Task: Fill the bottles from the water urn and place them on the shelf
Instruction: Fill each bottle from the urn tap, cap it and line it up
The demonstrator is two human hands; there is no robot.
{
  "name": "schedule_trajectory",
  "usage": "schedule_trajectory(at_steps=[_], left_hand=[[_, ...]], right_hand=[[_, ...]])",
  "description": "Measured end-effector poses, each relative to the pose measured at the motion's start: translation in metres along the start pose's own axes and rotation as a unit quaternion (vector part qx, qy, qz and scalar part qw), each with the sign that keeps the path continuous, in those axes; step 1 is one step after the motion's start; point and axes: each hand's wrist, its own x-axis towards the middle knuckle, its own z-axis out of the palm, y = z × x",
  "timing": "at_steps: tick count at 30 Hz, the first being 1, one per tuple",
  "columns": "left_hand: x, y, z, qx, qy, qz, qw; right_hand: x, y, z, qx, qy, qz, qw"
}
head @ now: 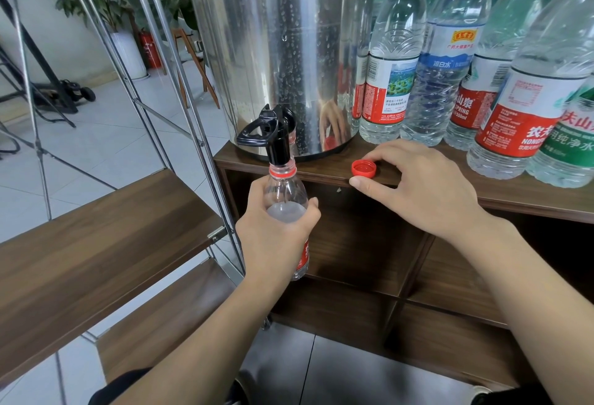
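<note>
Left hand (276, 231) grips a clear bottle (286, 199) around its body, holding it upright with the open neck right under the black tap (278, 139) of the steel water urn (283, 44); water seems to stand inside the bottle. Right hand (418, 186) rests on the desk (530, 192) edge, fingertips pinching a red cap (364, 168). Beyond that hand stand several bottles (393, 60). Left of the left hand is a wooden shelf (96, 244).

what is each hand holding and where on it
Left hand grips the bottle around its upper body. Right hand pinches the red cap by its rim.
</note>
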Motion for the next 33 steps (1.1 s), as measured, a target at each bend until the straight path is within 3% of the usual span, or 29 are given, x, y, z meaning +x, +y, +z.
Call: schedule_trajectory(at_steps=[33], left_hand=[[-0.0007,-0.0001,0.0007,-0.006,0.0,-0.001,1.0]], right_hand=[[-0.0003,-0.0018,-0.0017,-0.007,-0.004,-0.001,1.0]])
